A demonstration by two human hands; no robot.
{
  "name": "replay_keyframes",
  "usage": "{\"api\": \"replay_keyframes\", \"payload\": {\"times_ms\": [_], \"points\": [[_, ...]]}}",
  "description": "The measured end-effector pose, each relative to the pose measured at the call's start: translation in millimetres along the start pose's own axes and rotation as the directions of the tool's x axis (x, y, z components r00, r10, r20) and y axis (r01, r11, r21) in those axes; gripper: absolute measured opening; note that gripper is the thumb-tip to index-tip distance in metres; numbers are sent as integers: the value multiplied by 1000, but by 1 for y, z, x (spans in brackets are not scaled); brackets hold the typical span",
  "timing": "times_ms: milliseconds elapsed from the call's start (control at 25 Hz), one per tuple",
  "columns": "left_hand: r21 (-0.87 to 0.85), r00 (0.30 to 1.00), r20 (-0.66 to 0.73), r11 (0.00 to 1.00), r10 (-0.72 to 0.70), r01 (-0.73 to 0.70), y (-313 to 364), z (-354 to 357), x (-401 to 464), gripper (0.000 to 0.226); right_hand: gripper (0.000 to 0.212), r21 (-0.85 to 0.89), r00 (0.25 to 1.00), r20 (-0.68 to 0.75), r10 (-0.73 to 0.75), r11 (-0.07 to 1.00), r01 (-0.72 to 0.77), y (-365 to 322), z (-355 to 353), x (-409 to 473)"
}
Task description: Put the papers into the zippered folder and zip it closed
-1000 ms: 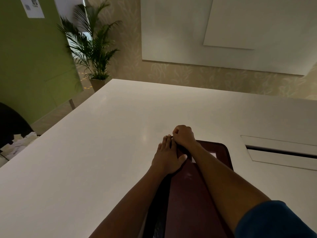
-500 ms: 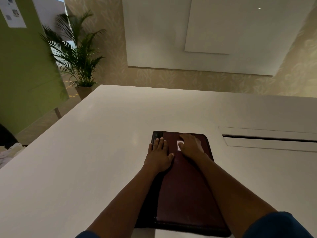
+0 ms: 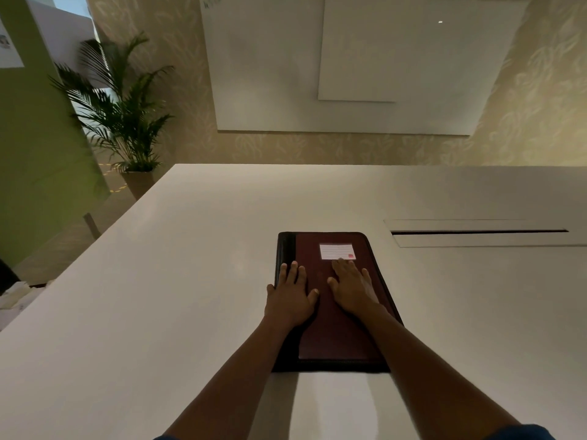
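A dark red zippered folder (image 3: 330,338) with a black spine and edging lies closed and flat on the white table (image 3: 178,281). A white label (image 3: 336,251) sits near its far end. My left hand (image 3: 290,295) rests flat on the folder's left side, fingers apart, partly over the black spine. My right hand (image 3: 351,289) lies flat on the cover just below the label, fingers spread. Neither hand holds anything. No papers show outside the folder.
A long cable slot (image 3: 479,231) is cut into the table to the right of the folder. A potted palm (image 3: 124,122) stands beyond the table's far left corner. Crumpled white papers (image 3: 16,296) lie off the table's left edge.
My right hand was a fist at the folder's far left corner beside my left hand; both hands now lie flat and apart on the cover. The view has pulled back, showing the whole folder.
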State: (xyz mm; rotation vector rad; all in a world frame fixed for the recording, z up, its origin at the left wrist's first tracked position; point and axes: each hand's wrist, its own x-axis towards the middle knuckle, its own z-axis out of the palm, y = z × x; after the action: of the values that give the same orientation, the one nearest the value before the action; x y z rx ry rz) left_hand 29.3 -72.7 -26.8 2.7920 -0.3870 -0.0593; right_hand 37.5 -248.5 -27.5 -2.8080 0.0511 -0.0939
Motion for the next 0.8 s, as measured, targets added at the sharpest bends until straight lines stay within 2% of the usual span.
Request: {"api": "replay_keyframes", "payload": {"times_ms": [240,520,800], "points": [[-31,998,-51,999,-45,44,0,3,-24,72,62,17,995,77,-70,997,69,8,-4,-31],[33,993,-83,996,-80,83,18,12,-49,73,65,-19,983,80,-162,986,164,14,-6,-49],[107,992,-120,993,-34,47,21,17,-55,70,67,-63,992,10,-123,990,124,7,4,-74]]}}
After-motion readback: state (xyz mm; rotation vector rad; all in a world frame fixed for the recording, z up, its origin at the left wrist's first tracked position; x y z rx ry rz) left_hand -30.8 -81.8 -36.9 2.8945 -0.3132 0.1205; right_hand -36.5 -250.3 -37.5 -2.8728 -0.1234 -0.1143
